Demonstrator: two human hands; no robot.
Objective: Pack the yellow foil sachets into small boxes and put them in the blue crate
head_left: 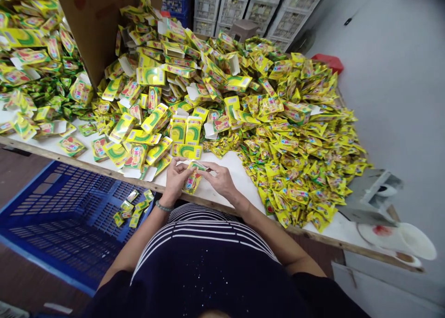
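Note:
At the table's front edge, a small yellow and green box (192, 181) is held between both hands. My left hand (176, 178) pinches its upper left side, and my right hand (219, 179) has its fingers closed at the upper right end. Just beyond the hands, two yellow boxes (185, 130) stand side by side behind one lying flat (187, 150). Many similar boxes (153, 118), some with white flaps open, are heaped behind and to the left. A large heap of small yellow packets (299, 151) covers the table on the right.
A blue crate (66, 225) with several boxes (134, 209) inside stands below the table (215, 198) at left. A cardboard panel (86, 26) rises at back left. A metal device (371, 195) and a white dish (413, 239) sit at right. Light crates (236, 9) are stacked behind.

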